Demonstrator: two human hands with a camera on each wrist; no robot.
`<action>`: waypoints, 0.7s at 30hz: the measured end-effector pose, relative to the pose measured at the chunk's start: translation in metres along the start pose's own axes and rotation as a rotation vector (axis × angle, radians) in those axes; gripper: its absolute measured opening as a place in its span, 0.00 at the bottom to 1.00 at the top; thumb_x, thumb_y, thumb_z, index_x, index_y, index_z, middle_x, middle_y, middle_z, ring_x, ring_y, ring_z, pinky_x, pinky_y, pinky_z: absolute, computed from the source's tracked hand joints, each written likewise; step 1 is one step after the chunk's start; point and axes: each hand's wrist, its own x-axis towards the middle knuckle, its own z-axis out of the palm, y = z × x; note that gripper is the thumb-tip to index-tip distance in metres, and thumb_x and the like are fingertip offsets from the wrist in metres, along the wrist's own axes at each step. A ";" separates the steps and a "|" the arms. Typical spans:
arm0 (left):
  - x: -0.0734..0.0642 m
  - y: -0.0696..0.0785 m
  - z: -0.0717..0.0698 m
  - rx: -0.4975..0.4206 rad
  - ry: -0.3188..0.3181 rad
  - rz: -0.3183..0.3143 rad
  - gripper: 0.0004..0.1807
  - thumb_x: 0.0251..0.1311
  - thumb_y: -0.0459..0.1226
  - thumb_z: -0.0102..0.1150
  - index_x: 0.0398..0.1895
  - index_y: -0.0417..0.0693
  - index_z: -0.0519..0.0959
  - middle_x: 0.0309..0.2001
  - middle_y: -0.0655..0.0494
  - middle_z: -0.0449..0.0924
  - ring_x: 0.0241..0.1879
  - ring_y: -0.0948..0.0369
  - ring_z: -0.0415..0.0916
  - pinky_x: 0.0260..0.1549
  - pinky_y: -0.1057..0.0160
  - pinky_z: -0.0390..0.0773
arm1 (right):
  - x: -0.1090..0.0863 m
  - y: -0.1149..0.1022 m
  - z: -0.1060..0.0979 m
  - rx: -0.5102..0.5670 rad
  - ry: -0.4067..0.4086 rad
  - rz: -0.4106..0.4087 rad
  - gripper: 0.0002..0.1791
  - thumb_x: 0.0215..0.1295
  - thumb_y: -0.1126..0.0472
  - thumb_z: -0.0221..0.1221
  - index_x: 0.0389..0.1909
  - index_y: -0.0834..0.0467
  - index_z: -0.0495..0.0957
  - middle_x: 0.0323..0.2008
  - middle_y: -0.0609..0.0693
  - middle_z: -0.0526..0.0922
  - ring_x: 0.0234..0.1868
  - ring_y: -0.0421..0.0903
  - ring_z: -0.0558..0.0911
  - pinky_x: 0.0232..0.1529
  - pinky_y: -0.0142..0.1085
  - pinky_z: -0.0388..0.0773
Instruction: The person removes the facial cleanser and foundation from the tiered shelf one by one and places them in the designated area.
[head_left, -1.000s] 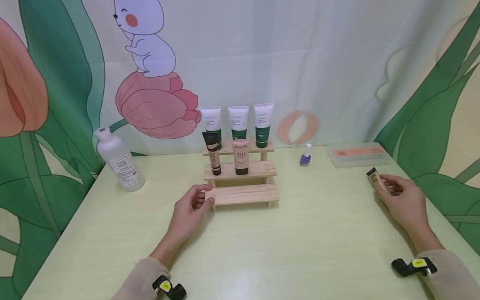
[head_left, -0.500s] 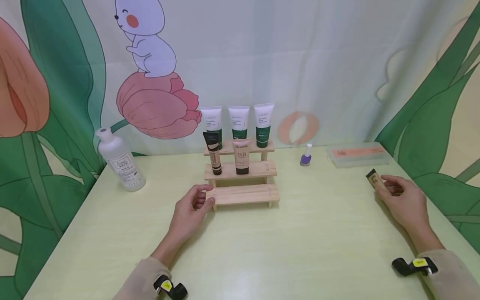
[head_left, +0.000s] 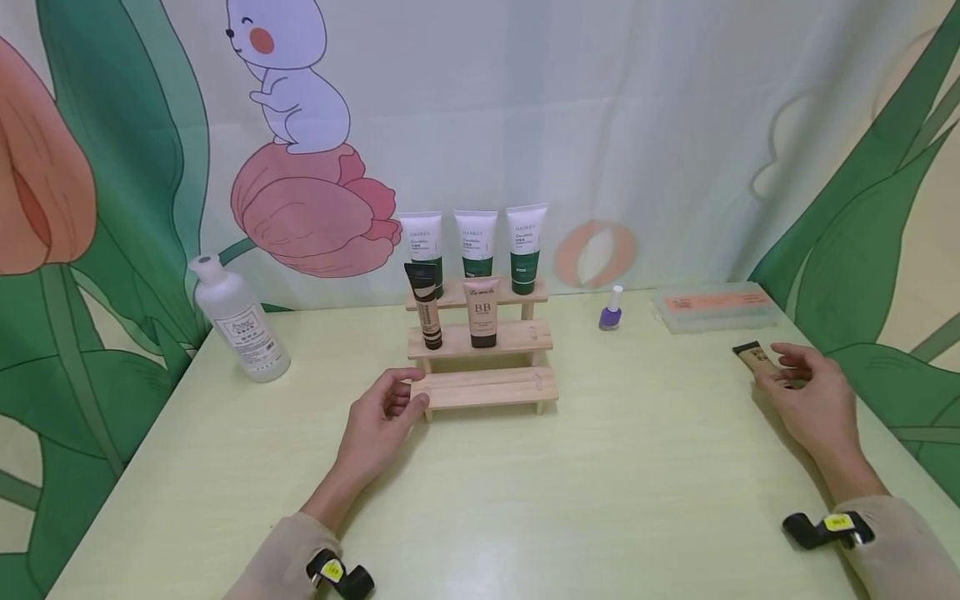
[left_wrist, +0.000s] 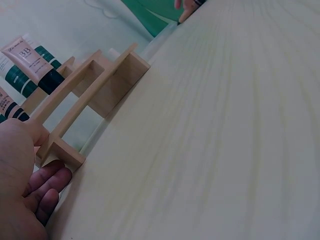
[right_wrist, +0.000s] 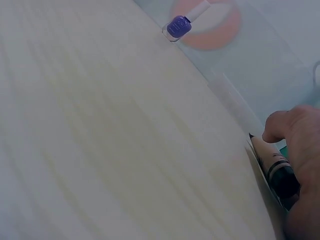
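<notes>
My left hand [head_left: 378, 425] grips the left end of the lowest tier of a wooden three-step display stand [head_left: 487, 390], thumb on top. In the left wrist view the other fingers curl beside the step's end. At the right, my right hand [head_left: 817, 404] has its fingers around a small tan cream tube [head_left: 756, 358] with a black flat end. The right wrist view shows this tube's black cap [right_wrist: 284, 182] close to the thumb, low over the tabletop. Three white-and-green tubes [head_left: 474, 242] stand on the top tier; a black-and-tan tube [head_left: 427, 308] and pink BB cream tube [head_left: 482, 312] stand on the middle one.
A white bottle [head_left: 240, 321] stands at the table's left. Purple nail polish [head_left: 611, 310] and a flat translucent box [head_left: 716, 308] sit near the back edge. A printed curtain [head_left: 600, 125] hangs behind the pale table [head_left: 562, 500].
The tan tube has turned flatter in the right hand, its black end tipping down. The right hand's fingers have lifted slightly. My left hand has stayed on the stand.
</notes>
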 end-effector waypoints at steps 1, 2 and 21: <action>0.000 0.000 0.000 -0.001 -0.001 -0.001 0.17 0.78 0.39 0.69 0.66 0.56 0.83 0.48 0.50 0.83 0.46 0.55 0.79 0.48 0.66 0.80 | 0.000 0.000 -0.001 -0.002 -0.001 0.012 0.31 0.76 0.55 0.69 0.74 0.64 0.77 0.61 0.65 0.78 0.46 0.30 0.74 0.44 0.20 0.68; 0.000 0.000 0.000 -0.001 -0.001 -0.002 0.17 0.78 0.39 0.69 0.66 0.56 0.83 0.48 0.50 0.83 0.46 0.55 0.79 0.48 0.66 0.80 | 0.000 -0.001 -0.001 -0.002 0.004 0.027 0.32 0.76 0.53 0.69 0.75 0.63 0.77 0.63 0.65 0.77 0.49 0.35 0.75 0.44 0.22 0.67; 0.000 0.000 0.000 -0.016 0.001 0.006 0.17 0.78 0.39 0.69 0.66 0.55 0.83 0.47 0.50 0.83 0.46 0.55 0.79 0.48 0.67 0.80 | 0.008 -0.096 -0.001 0.322 0.241 0.008 0.34 0.70 0.57 0.73 0.76 0.46 0.77 0.61 0.30 0.71 0.59 0.31 0.79 0.53 0.25 0.76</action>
